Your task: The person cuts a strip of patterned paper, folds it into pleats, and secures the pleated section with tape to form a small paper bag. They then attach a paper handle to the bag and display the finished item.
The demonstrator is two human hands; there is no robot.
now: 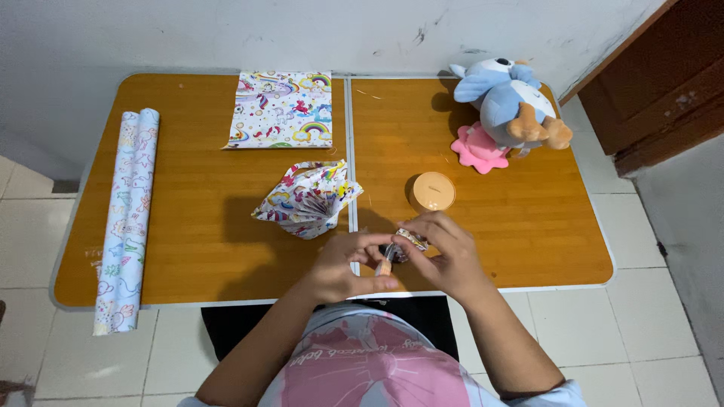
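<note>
Grip: a small dark object (394,252) with a strip of patterned paper on it is pinched between the fingers of the left hand (343,267) and the right hand (445,256); both hands are closed on it, and its kind cannot be told.
Small object's place: it is held just above the near edge of the table (528,226), close to the centre seam, in front of the person's body.
Left hand: its thumb and forefinger are pressed on the lower, pale end of the object.
Right hand: its fingers are curled over the object's top from the right side.
Folded paper shape: a pleated, fan-like piece of unicorn-print wrapping paper (308,200) is seen lying just left of the seam, near the hands but apart from them.
Round lid: a tan round container (433,191) is set just beyond the right hand, not touched.
Flat sheet: a square of the same print (282,109) is laid flat at the far edge.
Paper roll: a pale roll of wrapping paper (127,218) is laid along the left end, its near end overhanging the table.
Plush toy: a blue stuffed toy (507,102) is propped at the far right corner beside a pink star-shaped piece (477,149).
</note>
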